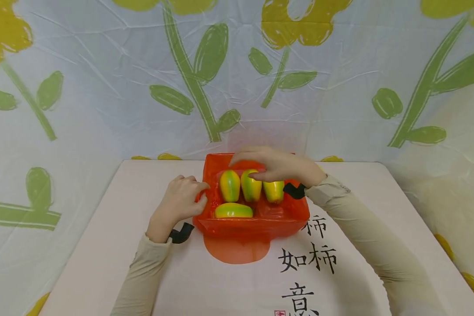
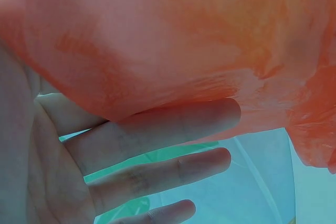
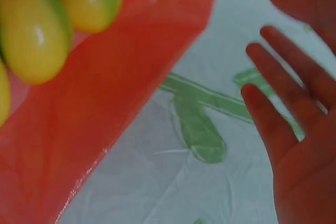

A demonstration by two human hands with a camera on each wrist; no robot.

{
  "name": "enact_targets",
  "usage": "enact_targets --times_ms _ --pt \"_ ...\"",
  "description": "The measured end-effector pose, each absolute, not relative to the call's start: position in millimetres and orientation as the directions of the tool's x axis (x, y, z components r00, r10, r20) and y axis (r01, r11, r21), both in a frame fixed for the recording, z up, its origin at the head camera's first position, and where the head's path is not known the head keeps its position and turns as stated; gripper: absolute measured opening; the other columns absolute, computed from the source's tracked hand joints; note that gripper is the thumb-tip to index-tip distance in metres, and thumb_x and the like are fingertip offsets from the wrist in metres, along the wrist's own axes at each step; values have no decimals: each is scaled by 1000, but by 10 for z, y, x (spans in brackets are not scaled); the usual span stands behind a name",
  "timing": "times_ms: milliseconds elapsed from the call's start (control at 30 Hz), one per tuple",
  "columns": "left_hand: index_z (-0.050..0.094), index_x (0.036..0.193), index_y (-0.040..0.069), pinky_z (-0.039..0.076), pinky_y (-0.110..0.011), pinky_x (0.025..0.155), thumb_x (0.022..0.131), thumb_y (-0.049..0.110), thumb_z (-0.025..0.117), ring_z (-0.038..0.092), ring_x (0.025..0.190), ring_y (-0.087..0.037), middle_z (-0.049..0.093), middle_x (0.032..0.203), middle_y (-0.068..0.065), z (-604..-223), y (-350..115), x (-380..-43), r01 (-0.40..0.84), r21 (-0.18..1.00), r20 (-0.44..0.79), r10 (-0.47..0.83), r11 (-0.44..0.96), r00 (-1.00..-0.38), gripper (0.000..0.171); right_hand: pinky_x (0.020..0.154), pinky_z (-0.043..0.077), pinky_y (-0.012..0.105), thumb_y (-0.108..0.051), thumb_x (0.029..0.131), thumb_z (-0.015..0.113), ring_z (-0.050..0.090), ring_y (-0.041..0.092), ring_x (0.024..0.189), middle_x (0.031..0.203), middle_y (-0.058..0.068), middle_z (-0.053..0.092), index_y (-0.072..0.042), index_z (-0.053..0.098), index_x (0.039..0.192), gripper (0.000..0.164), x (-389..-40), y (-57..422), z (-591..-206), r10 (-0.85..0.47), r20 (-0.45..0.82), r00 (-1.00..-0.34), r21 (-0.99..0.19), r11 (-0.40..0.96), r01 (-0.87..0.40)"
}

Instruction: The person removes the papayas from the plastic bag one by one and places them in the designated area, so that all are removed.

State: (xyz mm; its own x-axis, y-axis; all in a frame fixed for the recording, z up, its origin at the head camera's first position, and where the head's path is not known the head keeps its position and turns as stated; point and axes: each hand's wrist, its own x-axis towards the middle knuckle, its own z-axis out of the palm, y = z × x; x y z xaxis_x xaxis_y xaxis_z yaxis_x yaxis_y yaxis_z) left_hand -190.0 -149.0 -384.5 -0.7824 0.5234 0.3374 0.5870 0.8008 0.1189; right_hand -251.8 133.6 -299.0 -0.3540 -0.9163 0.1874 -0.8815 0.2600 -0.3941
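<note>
A red plastic bag (image 1: 253,226) stands wide open on the table, its thin film sides spread like a box. Inside, three yellow-green mangoes (image 1: 230,186) stand in a row, and another mango (image 1: 234,211) lies crosswise in front of them. My left hand (image 1: 181,199) is at the bag's left side, thumb and index finger by the rim. The left wrist view shows its fingers (image 2: 157,174) long and spread against the red film, which hides part of the hand. Over the back of the bag hovers my right hand (image 1: 276,164), fingers extended and apart, holding nothing.
The bag sits on a pale table mat (image 1: 237,285) with a printed orange shape (image 1: 237,252) and black characters (image 1: 308,259). Behind the table hangs a white cloth (image 1: 114,87) with yellow flowers and green stems. Black straps circle both wrists.
</note>
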Motion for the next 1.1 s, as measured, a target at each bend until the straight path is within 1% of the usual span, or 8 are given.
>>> enact_targets --times_ms 133,367,467,567,633,733,900,1100 --pt "76 96 9 42 -34 63 79 17 61 55 65 -21 64 68 -1 -3839 -1502 -1893 585 114 339 522 803 -783 24 99 47 36 8 83 63 56 20 115 127 1 61 -12 62 128 50 -2565 1174 -3102 -950 48 -310 -336 277 -900" --pt "76 96 9 43 -34 64 80 18 61 57 67 -21 64 67 0 -3818 -1480 -1896 586 120 330 524 802 -785 24 94 50 32 10 78 68 57 20 114 133 -1 58 -19 63 130 59 -2566 990 -3309 -923 -138 -359 -277 384 -881" --pt "76 97 9 43 -34 65 81 18 60 57 68 -22 66 68 -1 -3813 -1467 -1898 585 125 320 526 801 -788 24 91 51 30 10 77 68 59 22 111 130 0 60 -20 64 128 59 -2547 927 -3402 -904 -207 -373 -275 420 -865" --pt "76 98 9 43 -34 65 81 17 60 56 68 -21 66 68 -2 -3809 -1463 -1904 581 127 312 523 804 -793 25 88 52 28 9 78 70 60 22 104 123 3 62 -17 64 124 53 -2523 879 -3497 -914 -225 -337 -250 389 -887" --pt "76 99 9 43 -34 66 81 17 60 56 68 -21 67 69 -2 -3805 -1461 -1906 579 132 307 522 804 -796 25 90 51 29 8 79 71 59 21 106 123 4 63 -15 64 125 51 -2497 859 -3552 -925 -225 -305 -230 354 -906" --pt "76 100 9 43 -34 66 81 18 61 57 69 -21 68 70 -3 -3797 -1459 -1905 577 136 303 521 805 -798 26 95 50 32 4 80 75 56 17 115 131 2 60 -14 61 132 57 -2448 841 -3625 -931 -241 -276 -183 323 -929" --pt "76 100 9 44 -34 66 82 18 61 58 70 -22 68 71 -3 -3796 -1464 -1904 571 137 302 515 809 -802 26 100 46 34 -11 80 80 49 15 129 142 -2 54 -20 51 145 71 -2383 829 -3741 -920 -276 -278 -99 315 -944" --pt "77 101 10 45 -35 68 82 18 60 60 72 -22 70 76 -2 -3832 -1488 -1895 570 126 306 514 812 -801 27 108 39 34 -18 91 69 42 17 139 151 -2 46 -21 45 150 64 -2348 856 -3846 -946 -228 -230 -78 253 -964"
